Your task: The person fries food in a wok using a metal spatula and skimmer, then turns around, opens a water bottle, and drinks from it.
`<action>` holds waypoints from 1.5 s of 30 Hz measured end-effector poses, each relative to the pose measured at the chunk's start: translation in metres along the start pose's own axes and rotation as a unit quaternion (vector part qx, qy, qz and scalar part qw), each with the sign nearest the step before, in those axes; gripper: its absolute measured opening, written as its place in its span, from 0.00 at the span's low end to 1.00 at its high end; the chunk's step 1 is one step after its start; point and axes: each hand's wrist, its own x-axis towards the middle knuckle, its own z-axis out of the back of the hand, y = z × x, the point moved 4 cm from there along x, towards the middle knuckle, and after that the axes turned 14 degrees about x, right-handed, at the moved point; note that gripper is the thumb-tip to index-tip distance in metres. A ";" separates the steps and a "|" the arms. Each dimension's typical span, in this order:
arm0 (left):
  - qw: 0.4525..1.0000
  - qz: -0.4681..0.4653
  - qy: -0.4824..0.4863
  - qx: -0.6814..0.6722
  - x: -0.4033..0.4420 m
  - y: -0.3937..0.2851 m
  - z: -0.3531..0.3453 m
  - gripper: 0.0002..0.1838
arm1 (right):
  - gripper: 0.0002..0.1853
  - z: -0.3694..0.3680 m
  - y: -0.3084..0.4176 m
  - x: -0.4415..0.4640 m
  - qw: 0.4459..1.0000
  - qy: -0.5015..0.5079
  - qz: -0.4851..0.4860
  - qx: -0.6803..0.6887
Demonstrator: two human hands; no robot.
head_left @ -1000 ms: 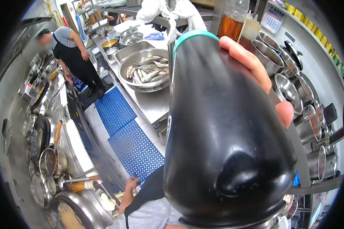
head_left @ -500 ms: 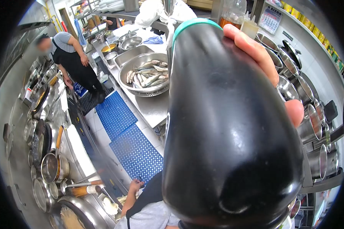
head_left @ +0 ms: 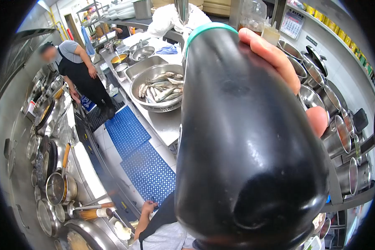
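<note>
A large glossy black bottle (head_left: 246, 137) with a teal-green rim (head_left: 212, 26) fills the middle of the head view, very close to the camera. My right hand (head_left: 275, 62) grips it from behind at the upper right; only some fingers show past its edge, and the palm is hidden. At the bottom left, my left hand (head_left: 148, 205) hangs in front of a black apron (head_left: 162, 214). Its small, curled fingers are too far off to show what they hold, if anything. Beyond the bottle, a steel basin (head_left: 154, 104) holds several whole fish (head_left: 162, 87).
A steel counter (head_left: 164, 125) carries bowls and pots behind the basin. Pans, ladles and a wooden-handled saucepan (head_left: 62, 185) line the stove at left. A co-worker (head_left: 81, 68) stands beside it. Blue mats (head_left: 146, 171) cover the aisle; steel pots (head_left: 337, 137) fill the right rack.
The bottle and the hand on it shift slightly left and down in the view. The surroundings shift a little too. My right hand's grip stays the same.
</note>
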 end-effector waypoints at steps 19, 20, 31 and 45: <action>0.998 -0.011 0.013 -0.053 -0.014 -0.004 0.003 0.18 | 0.43 -0.005 -0.015 0.001 1.000 -0.005 0.015 0.023; 0.998 -0.009 0.016 -0.061 -0.015 -0.005 0.002 0.18 | 0.43 -0.004 -0.013 0.001 1.000 -0.006 0.015 0.026; 0.998 0.009 0.023 -0.057 0.006 0.005 -0.012 0.18 | 0.42 -0.004 -0.010 0.006 0.999 -0.001 0.021 0.026; 0.998 0.000 0.018 -0.055 -0.002 -0.002 -0.009 0.18 | 0.42 -0.006 -0.011 0.008 0.999 -0.002 0.026 0.027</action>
